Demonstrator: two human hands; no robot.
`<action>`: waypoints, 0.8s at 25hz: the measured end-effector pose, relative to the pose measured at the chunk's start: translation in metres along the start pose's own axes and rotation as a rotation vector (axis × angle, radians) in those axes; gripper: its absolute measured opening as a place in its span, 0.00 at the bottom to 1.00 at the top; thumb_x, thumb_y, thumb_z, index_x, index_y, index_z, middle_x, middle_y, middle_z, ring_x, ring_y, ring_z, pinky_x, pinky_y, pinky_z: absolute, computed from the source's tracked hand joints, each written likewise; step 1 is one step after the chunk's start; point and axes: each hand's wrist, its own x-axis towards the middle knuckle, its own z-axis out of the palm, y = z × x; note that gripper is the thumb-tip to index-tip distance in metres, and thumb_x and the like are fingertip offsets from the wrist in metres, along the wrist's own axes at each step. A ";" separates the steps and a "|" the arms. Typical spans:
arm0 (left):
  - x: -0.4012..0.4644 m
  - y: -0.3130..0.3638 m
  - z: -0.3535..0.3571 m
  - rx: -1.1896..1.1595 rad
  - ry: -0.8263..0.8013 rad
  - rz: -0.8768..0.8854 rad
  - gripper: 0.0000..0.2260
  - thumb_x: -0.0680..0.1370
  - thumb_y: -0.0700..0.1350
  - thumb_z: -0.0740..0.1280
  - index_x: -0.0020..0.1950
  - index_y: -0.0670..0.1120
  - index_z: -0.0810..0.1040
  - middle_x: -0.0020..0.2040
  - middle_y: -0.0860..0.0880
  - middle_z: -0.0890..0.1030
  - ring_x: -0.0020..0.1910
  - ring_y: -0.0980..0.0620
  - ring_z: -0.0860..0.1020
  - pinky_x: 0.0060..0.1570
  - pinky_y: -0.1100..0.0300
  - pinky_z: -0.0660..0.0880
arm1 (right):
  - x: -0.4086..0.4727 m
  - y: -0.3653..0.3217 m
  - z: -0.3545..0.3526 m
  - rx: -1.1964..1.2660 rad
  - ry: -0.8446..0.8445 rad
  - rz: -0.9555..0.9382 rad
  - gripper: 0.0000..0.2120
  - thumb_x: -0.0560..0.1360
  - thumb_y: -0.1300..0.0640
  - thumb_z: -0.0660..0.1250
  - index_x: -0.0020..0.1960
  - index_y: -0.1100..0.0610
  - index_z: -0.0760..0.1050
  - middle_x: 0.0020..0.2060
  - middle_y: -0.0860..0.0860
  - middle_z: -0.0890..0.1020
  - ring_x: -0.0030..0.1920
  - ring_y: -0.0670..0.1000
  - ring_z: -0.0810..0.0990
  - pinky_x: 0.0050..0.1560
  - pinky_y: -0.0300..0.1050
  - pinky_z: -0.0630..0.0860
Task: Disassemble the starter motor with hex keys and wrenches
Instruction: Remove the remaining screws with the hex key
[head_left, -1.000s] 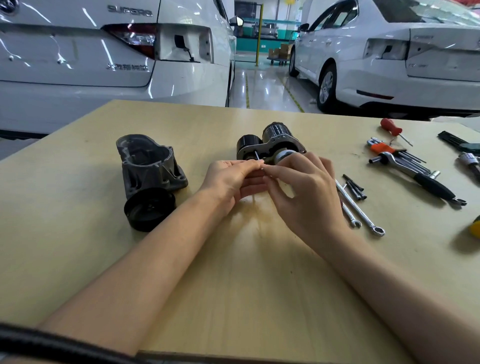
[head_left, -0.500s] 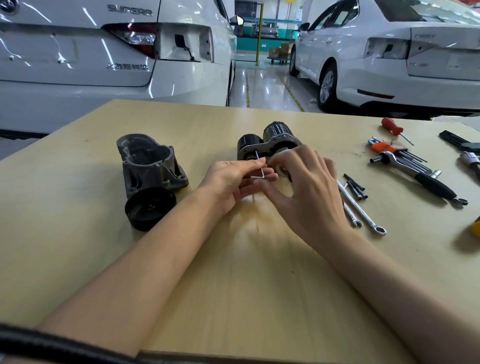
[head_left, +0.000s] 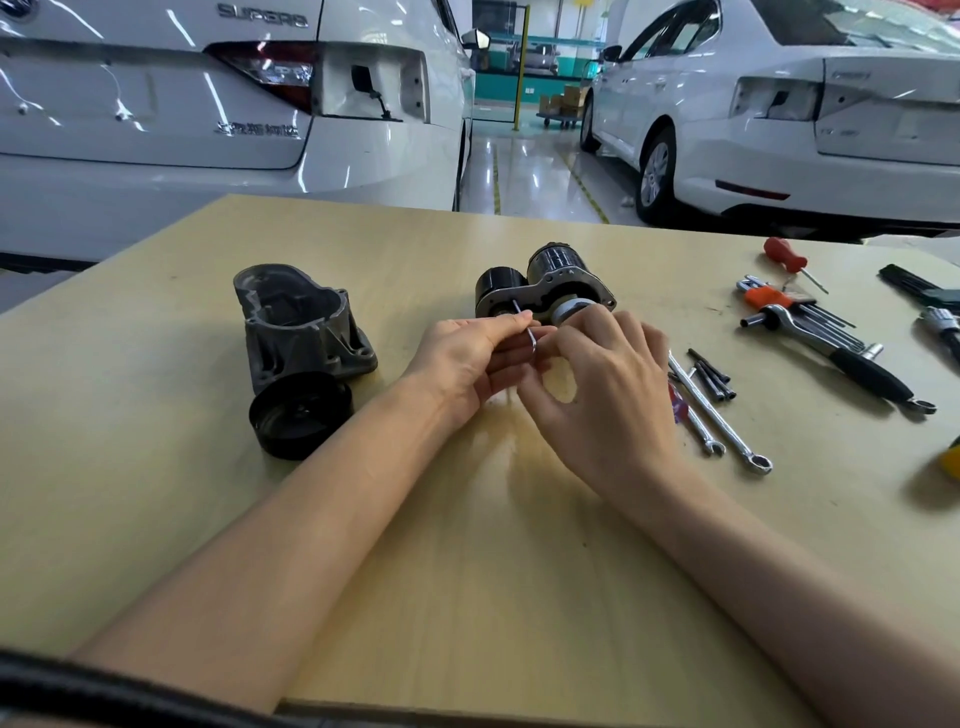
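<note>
Starter motor (head_left: 545, 286) lies on tabletop (head_left: 156, 467). Left hand (head_left: 467, 358) fingers pinch small hex key (head_left: 525, 325) at its near face. Right hand (head_left: 608, 384) fingers curl round the key's bend. Detached housing (head_left: 301, 322) left of motor, wrenches (head_left: 717, 415) right.

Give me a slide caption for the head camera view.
Both hands work a hex key into the starter motor, wrenches lying alongside.
</note>
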 end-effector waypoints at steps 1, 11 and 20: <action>0.000 0.000 0.000 -0.012 0.001 -0.002 0.08 0.78 0.38 0.67 0.40 0.39 0.79 0.28 0.49 0.82 0.23 0.56 0.79 0.23 0.67 0.73 | -0.001 0.000 -0.001 -0.048 0.021 -0.052 0.06 0.70 0.57 0.69 0.43 0.58 0.82 0.40 0.53 0.79 0.45 0.58 0.76 0.55 0.49 0.62; 0.003 0.002 -0.006 0.022 0.045 0.039 0.06 0.75 0.37 0.71 0.40 0.36 0.79 0.29 0.45 0.82 0.26 0.50 0.82 0.29 0.60 0.80 | 0.002 0.007 -0.009 0.023 -0.025 -0.044 0.07 0.75 0.60 0.68 0.51 0.55 0.83 0.44 0.54 0.79 0.46 0.58 0.76 0.54 0.52 0.65; 0.002 0.000 -0.001 -0.002 0.022 0.038 0.06 0.77 0.36 0.69 0.40 0.36 0.79 0.30 0.45 0.83 0.26 0.53 0.81 0.27 0.63 0.78 | 0.007 0.010 -0.003 0.200 0.007 0.139 0.09 0.72 0.48 0.72 0.39 0.54 0.84 0.38 0.45 0.77 0.45 0.52 0.72 0.52 0.44 0.59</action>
